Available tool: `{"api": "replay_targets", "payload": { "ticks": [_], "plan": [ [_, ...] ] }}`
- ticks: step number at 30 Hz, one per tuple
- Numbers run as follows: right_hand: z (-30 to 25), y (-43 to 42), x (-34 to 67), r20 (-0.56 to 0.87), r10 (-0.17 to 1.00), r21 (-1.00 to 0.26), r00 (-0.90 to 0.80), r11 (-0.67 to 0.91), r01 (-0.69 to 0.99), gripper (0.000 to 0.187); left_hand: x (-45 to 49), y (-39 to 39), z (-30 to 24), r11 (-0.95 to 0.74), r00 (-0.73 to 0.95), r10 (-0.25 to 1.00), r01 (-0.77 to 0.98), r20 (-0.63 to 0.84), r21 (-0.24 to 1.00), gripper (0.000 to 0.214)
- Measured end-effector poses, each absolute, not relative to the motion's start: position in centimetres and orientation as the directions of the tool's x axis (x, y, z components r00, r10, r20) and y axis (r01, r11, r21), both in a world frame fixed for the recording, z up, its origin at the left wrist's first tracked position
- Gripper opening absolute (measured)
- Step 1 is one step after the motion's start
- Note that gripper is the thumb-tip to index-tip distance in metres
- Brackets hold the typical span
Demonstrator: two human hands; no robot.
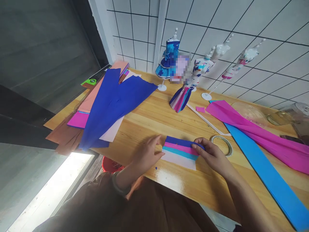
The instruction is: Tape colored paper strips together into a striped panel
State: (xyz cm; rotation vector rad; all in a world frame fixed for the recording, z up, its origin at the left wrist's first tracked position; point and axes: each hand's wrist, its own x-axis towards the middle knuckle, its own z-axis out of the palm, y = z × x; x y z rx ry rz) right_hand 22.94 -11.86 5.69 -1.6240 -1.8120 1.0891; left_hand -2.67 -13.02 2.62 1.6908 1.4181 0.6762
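Note:
A small rectangle of striped crepe paper [180, 153] lies on the wooden table [142, 120] before me, with blue, pink, teal and pale bands. My right hand [212, 153] pinches its upper right corner between thumb and fingers. At its left edge is my left hand [149, 151], thumb and forefinger apart; whether the fingertips touch the paper I cannot tell. A roll of tape [222, 145] lies just beyond my right hand. Near the table's front edge sits a tiny blue scrap [156, 168].
Large blue crepe paper [113, 100] covers other sheets at the left. Pink crepe paper [260, 133] and a long light-blue strip [260, 167] lie at the right. Several dress forms, including one in a blue dress [172, 53], stand by the tiled wall. A red bin [111, 164] is below.

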Motion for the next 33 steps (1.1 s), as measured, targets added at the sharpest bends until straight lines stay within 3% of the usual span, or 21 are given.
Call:
{"api": "replay_targets", "payload": {
  "ticks": [3,9,20,29,33],
  "plan": [
    [5.7,-12.6,23.0,-0.120,0.977,-0.813,-0.174,0.004,0.582,0.025,-2.4,-12.2,3.2,-0.151,0.350,0.934,0.575,-0.075,0.804,0.073],
    [5.2,-13.6,23.0,-0.096,0.987,-0.845,-0.128,-0.013,0.535,0.026,-1.7,-11.2,3.3,-0.266,0.480,0.876,0.554,-0.042,0.789,0.067],
    [5.0,-12.4,22.6,-0.158,0.983,-0.911,-0.097,-0.107,0.398,0.037,-1.4,-10.1,2.8,-0.203,0.487,0.870,0.496,-0.077,0.844,0.072],
    [4.8,-13.6,24.2,-0.252,0.937,-0.933,-0.242,-0.169,0.318,0.065,-1.3,-10.3,4.7,-0.073,0.509,0.837,0.471,-0.203,0.879,0.068],
    [4.8,-14.2,24.2,-0.267,0.923,-0.939,-0.279,-0.184,0.289,0.080,-1.3,-10.5,5.1,-0.070,0.568,0.807,0.363,-0.161,0.929,0.055]
  ]
}}
